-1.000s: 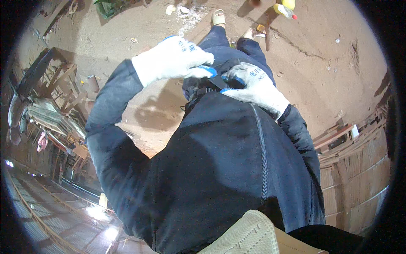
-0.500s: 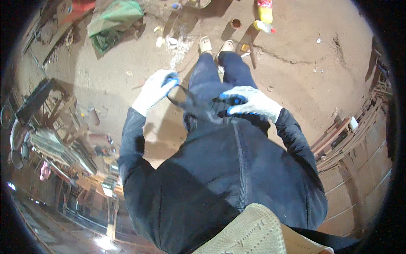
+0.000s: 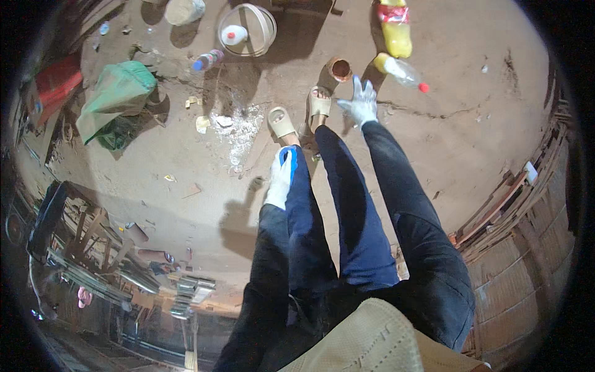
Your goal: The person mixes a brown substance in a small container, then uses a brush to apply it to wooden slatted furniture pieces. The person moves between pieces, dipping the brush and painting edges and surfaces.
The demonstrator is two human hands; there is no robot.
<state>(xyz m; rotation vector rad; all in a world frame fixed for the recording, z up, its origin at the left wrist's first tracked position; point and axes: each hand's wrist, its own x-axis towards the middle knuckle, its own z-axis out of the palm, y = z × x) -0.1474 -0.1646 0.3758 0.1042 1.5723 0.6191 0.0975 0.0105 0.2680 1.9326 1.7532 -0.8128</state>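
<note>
My right hand (image 3: 361, 106), in a white glove, reaches forward with its fingers spread and nothing between them. Just beyond its fingertips, on the dirt floor, stands a small reddish-brown pot (image 3: 339, 69). A clear bottle with a red cap (image 3: 403, 71) lies to the right of that hand. My left hand (image 3: 280, 180), in a white glove with blue on the palm side, is beside my left lower leg, fingers curled. Anything inside its curl is hidden. My feet, in beige sandals (image 3: 282, 122), stand apart ahead of the hands.
A yellow bottle with a red label (image 3: 395, 31) lies at the far right. Farther left are a white bucket (image 3: 271, 30), a small blue-capped bottle (image 3: 209, 60) and a green mesh sack (image 3: 118, 93). Wood pieces (image 3: 496, 208) line the right side; clutter fills the lower left.
Both hands have left the dark strap at my waist, which no longer shows. They have moved forward and down, the right one opening near the pot. My view has shifted forward.
</note>
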